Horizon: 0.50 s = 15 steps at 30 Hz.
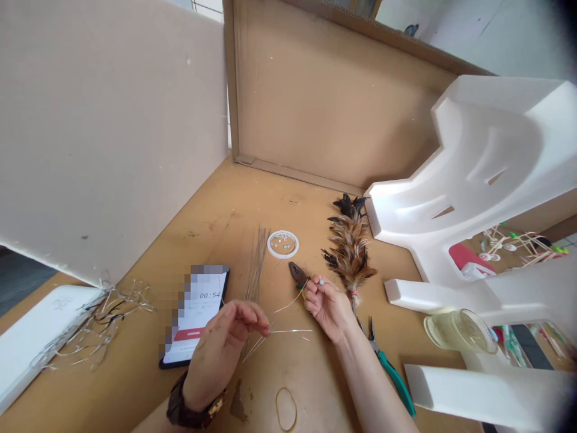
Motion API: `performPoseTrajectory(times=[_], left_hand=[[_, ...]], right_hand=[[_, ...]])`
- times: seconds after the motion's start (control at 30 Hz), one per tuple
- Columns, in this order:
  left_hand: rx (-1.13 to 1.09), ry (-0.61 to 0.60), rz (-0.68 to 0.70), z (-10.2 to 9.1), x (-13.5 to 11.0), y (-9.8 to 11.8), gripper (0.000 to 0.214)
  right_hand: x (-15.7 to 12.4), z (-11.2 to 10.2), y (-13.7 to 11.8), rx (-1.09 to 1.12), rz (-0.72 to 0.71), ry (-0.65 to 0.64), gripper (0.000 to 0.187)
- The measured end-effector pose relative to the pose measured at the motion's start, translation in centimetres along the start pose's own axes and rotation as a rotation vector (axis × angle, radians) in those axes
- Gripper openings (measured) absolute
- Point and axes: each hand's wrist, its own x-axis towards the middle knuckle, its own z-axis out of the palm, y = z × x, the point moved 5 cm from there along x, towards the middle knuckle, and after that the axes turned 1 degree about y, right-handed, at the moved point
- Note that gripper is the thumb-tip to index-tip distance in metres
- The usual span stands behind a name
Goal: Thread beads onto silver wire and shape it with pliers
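Note:
My right hand (331,305) pinches a thin wire (295,299) between thumb and fingertips, with a small pale bead (321,281) at the fingers. The wire's loose end slants down to the left. My left hand (229,331), a dark watch on its wrist, is curled with fingers together beside the phone. A silvery wire (293,331) extends right from near its fingertips; whether they grip it is hidden. Rust-brown pliers (297,274) with a yellow-green handle lie partly behind my right hand. Beyond them, a white ring-shaped dish (269,248) contains several small beads. Straight wires (256,264) lie bundled nearby.
A phone (198,319) shows a timer. Tangled wire (101,325) lies by a white box (40,343). On the right are a feather bundle (349,240), green-handled pliers (394,376), a glass jar (460,331) and a white plastic chair (401,210). A rubber band (296,415) lies in front.

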Motion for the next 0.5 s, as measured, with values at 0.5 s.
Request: performPoseTrajectory(times=[0.5], left_hand=[[-0.014, -0.037, -0.086, 0.2, -0.4, -1.1, 0.030]], right_hand=[[-2.1, -1.6, 0.2, -0.173, -0.069, 0.085, 0.017]])
